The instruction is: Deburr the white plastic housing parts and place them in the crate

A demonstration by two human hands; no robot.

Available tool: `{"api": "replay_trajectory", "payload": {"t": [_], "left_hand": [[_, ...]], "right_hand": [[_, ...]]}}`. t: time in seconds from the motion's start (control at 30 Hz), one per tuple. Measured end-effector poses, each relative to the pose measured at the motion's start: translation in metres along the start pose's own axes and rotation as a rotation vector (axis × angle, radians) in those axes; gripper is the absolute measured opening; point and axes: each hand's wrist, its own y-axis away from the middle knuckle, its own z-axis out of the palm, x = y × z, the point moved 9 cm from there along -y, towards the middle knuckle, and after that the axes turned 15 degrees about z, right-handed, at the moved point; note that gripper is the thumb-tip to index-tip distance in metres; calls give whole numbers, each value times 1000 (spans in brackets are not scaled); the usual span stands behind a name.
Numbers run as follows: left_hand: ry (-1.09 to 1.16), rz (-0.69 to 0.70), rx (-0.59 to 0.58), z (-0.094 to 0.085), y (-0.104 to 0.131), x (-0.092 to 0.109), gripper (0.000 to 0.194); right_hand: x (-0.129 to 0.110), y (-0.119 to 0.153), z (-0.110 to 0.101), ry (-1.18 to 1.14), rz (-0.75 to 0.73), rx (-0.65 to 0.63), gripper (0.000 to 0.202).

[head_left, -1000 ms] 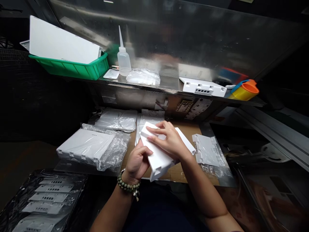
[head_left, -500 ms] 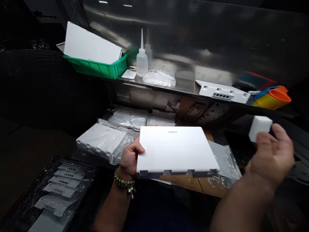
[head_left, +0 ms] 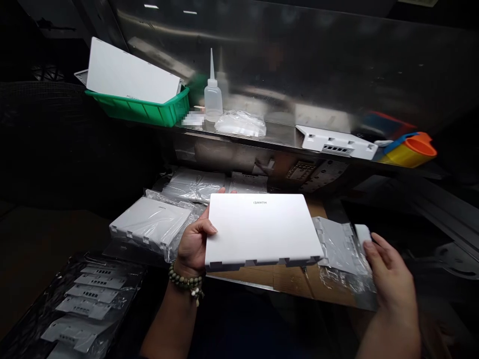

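Note:
A white plastic cover with HUAWEI lettering near its far edge and notches along its near edge is in front of me. Its left end is gripped by my left hand, thumb on top, with other fingers partly hidden beneath. My right hand is off to the right, its fingers closed on a small white block, perhaps a sponge. Behind that block lies a bagged white part in clear plastic. The block and the cover are apart.
Bagged white covers lie at the left on the bench, above several white port panels. On the shelf stand a green basket, a squeeze bottle, a white port panel and a yellow-orange container. Brown cardboard lies under the cover.
My right hand, with the white block, has come down and inward towards the cover. The cover stays in my left hand, and the whole view has shifted slightly.

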Motion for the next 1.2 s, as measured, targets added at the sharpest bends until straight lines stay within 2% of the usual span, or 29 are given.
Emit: {"api": "replay_trajectory", "payload": {"t": [0.1, 0.23, 0.47, 0.77, 0.83, 0.9, 1.03, 1.07, 1.13, 1.2], "left_hand": [[-29, 22, -5, -4, -4, 3, 107], [-52, 51, -7, -9, -7, 8, 106], [-34, 84, -20, -15, -8, 19, 99], [-56, 146, 27, -29, -16, 35, 100], [-59, 143, 62, -37, -20, 38, 98], [-74, 134, 139, -53, -22, 43, 91], [-149, 221, 346, -100, -17, 68, 63], [-182, 262, 410, -113, -12, 78, 57], [-262, 297, 561, -139, 4, 93, 51], [-306, 280, 630, -154, 17, 101, 47]], "right_hand": [[1, -1, 14, 112, 33, -108, 82], [1, 5, 49, 296, 44, -229, 73], [-17, 8, 107, 347, -91, -378, 62], [-27, 0, 159, 426, -148, -489, 60], [-28, -4, 174, 445, -170, -498, 60], [-35, -11, 190, 427, -200, -464, 62], [-77, -18, 217, 381, -334, -263, 65], [-92, -13, 226, 389, -374, -267, 63], [-132, 12, 246, 358, -510, -390, 54], [-190, 52, 254, 218, -759, -485, 42]]}}
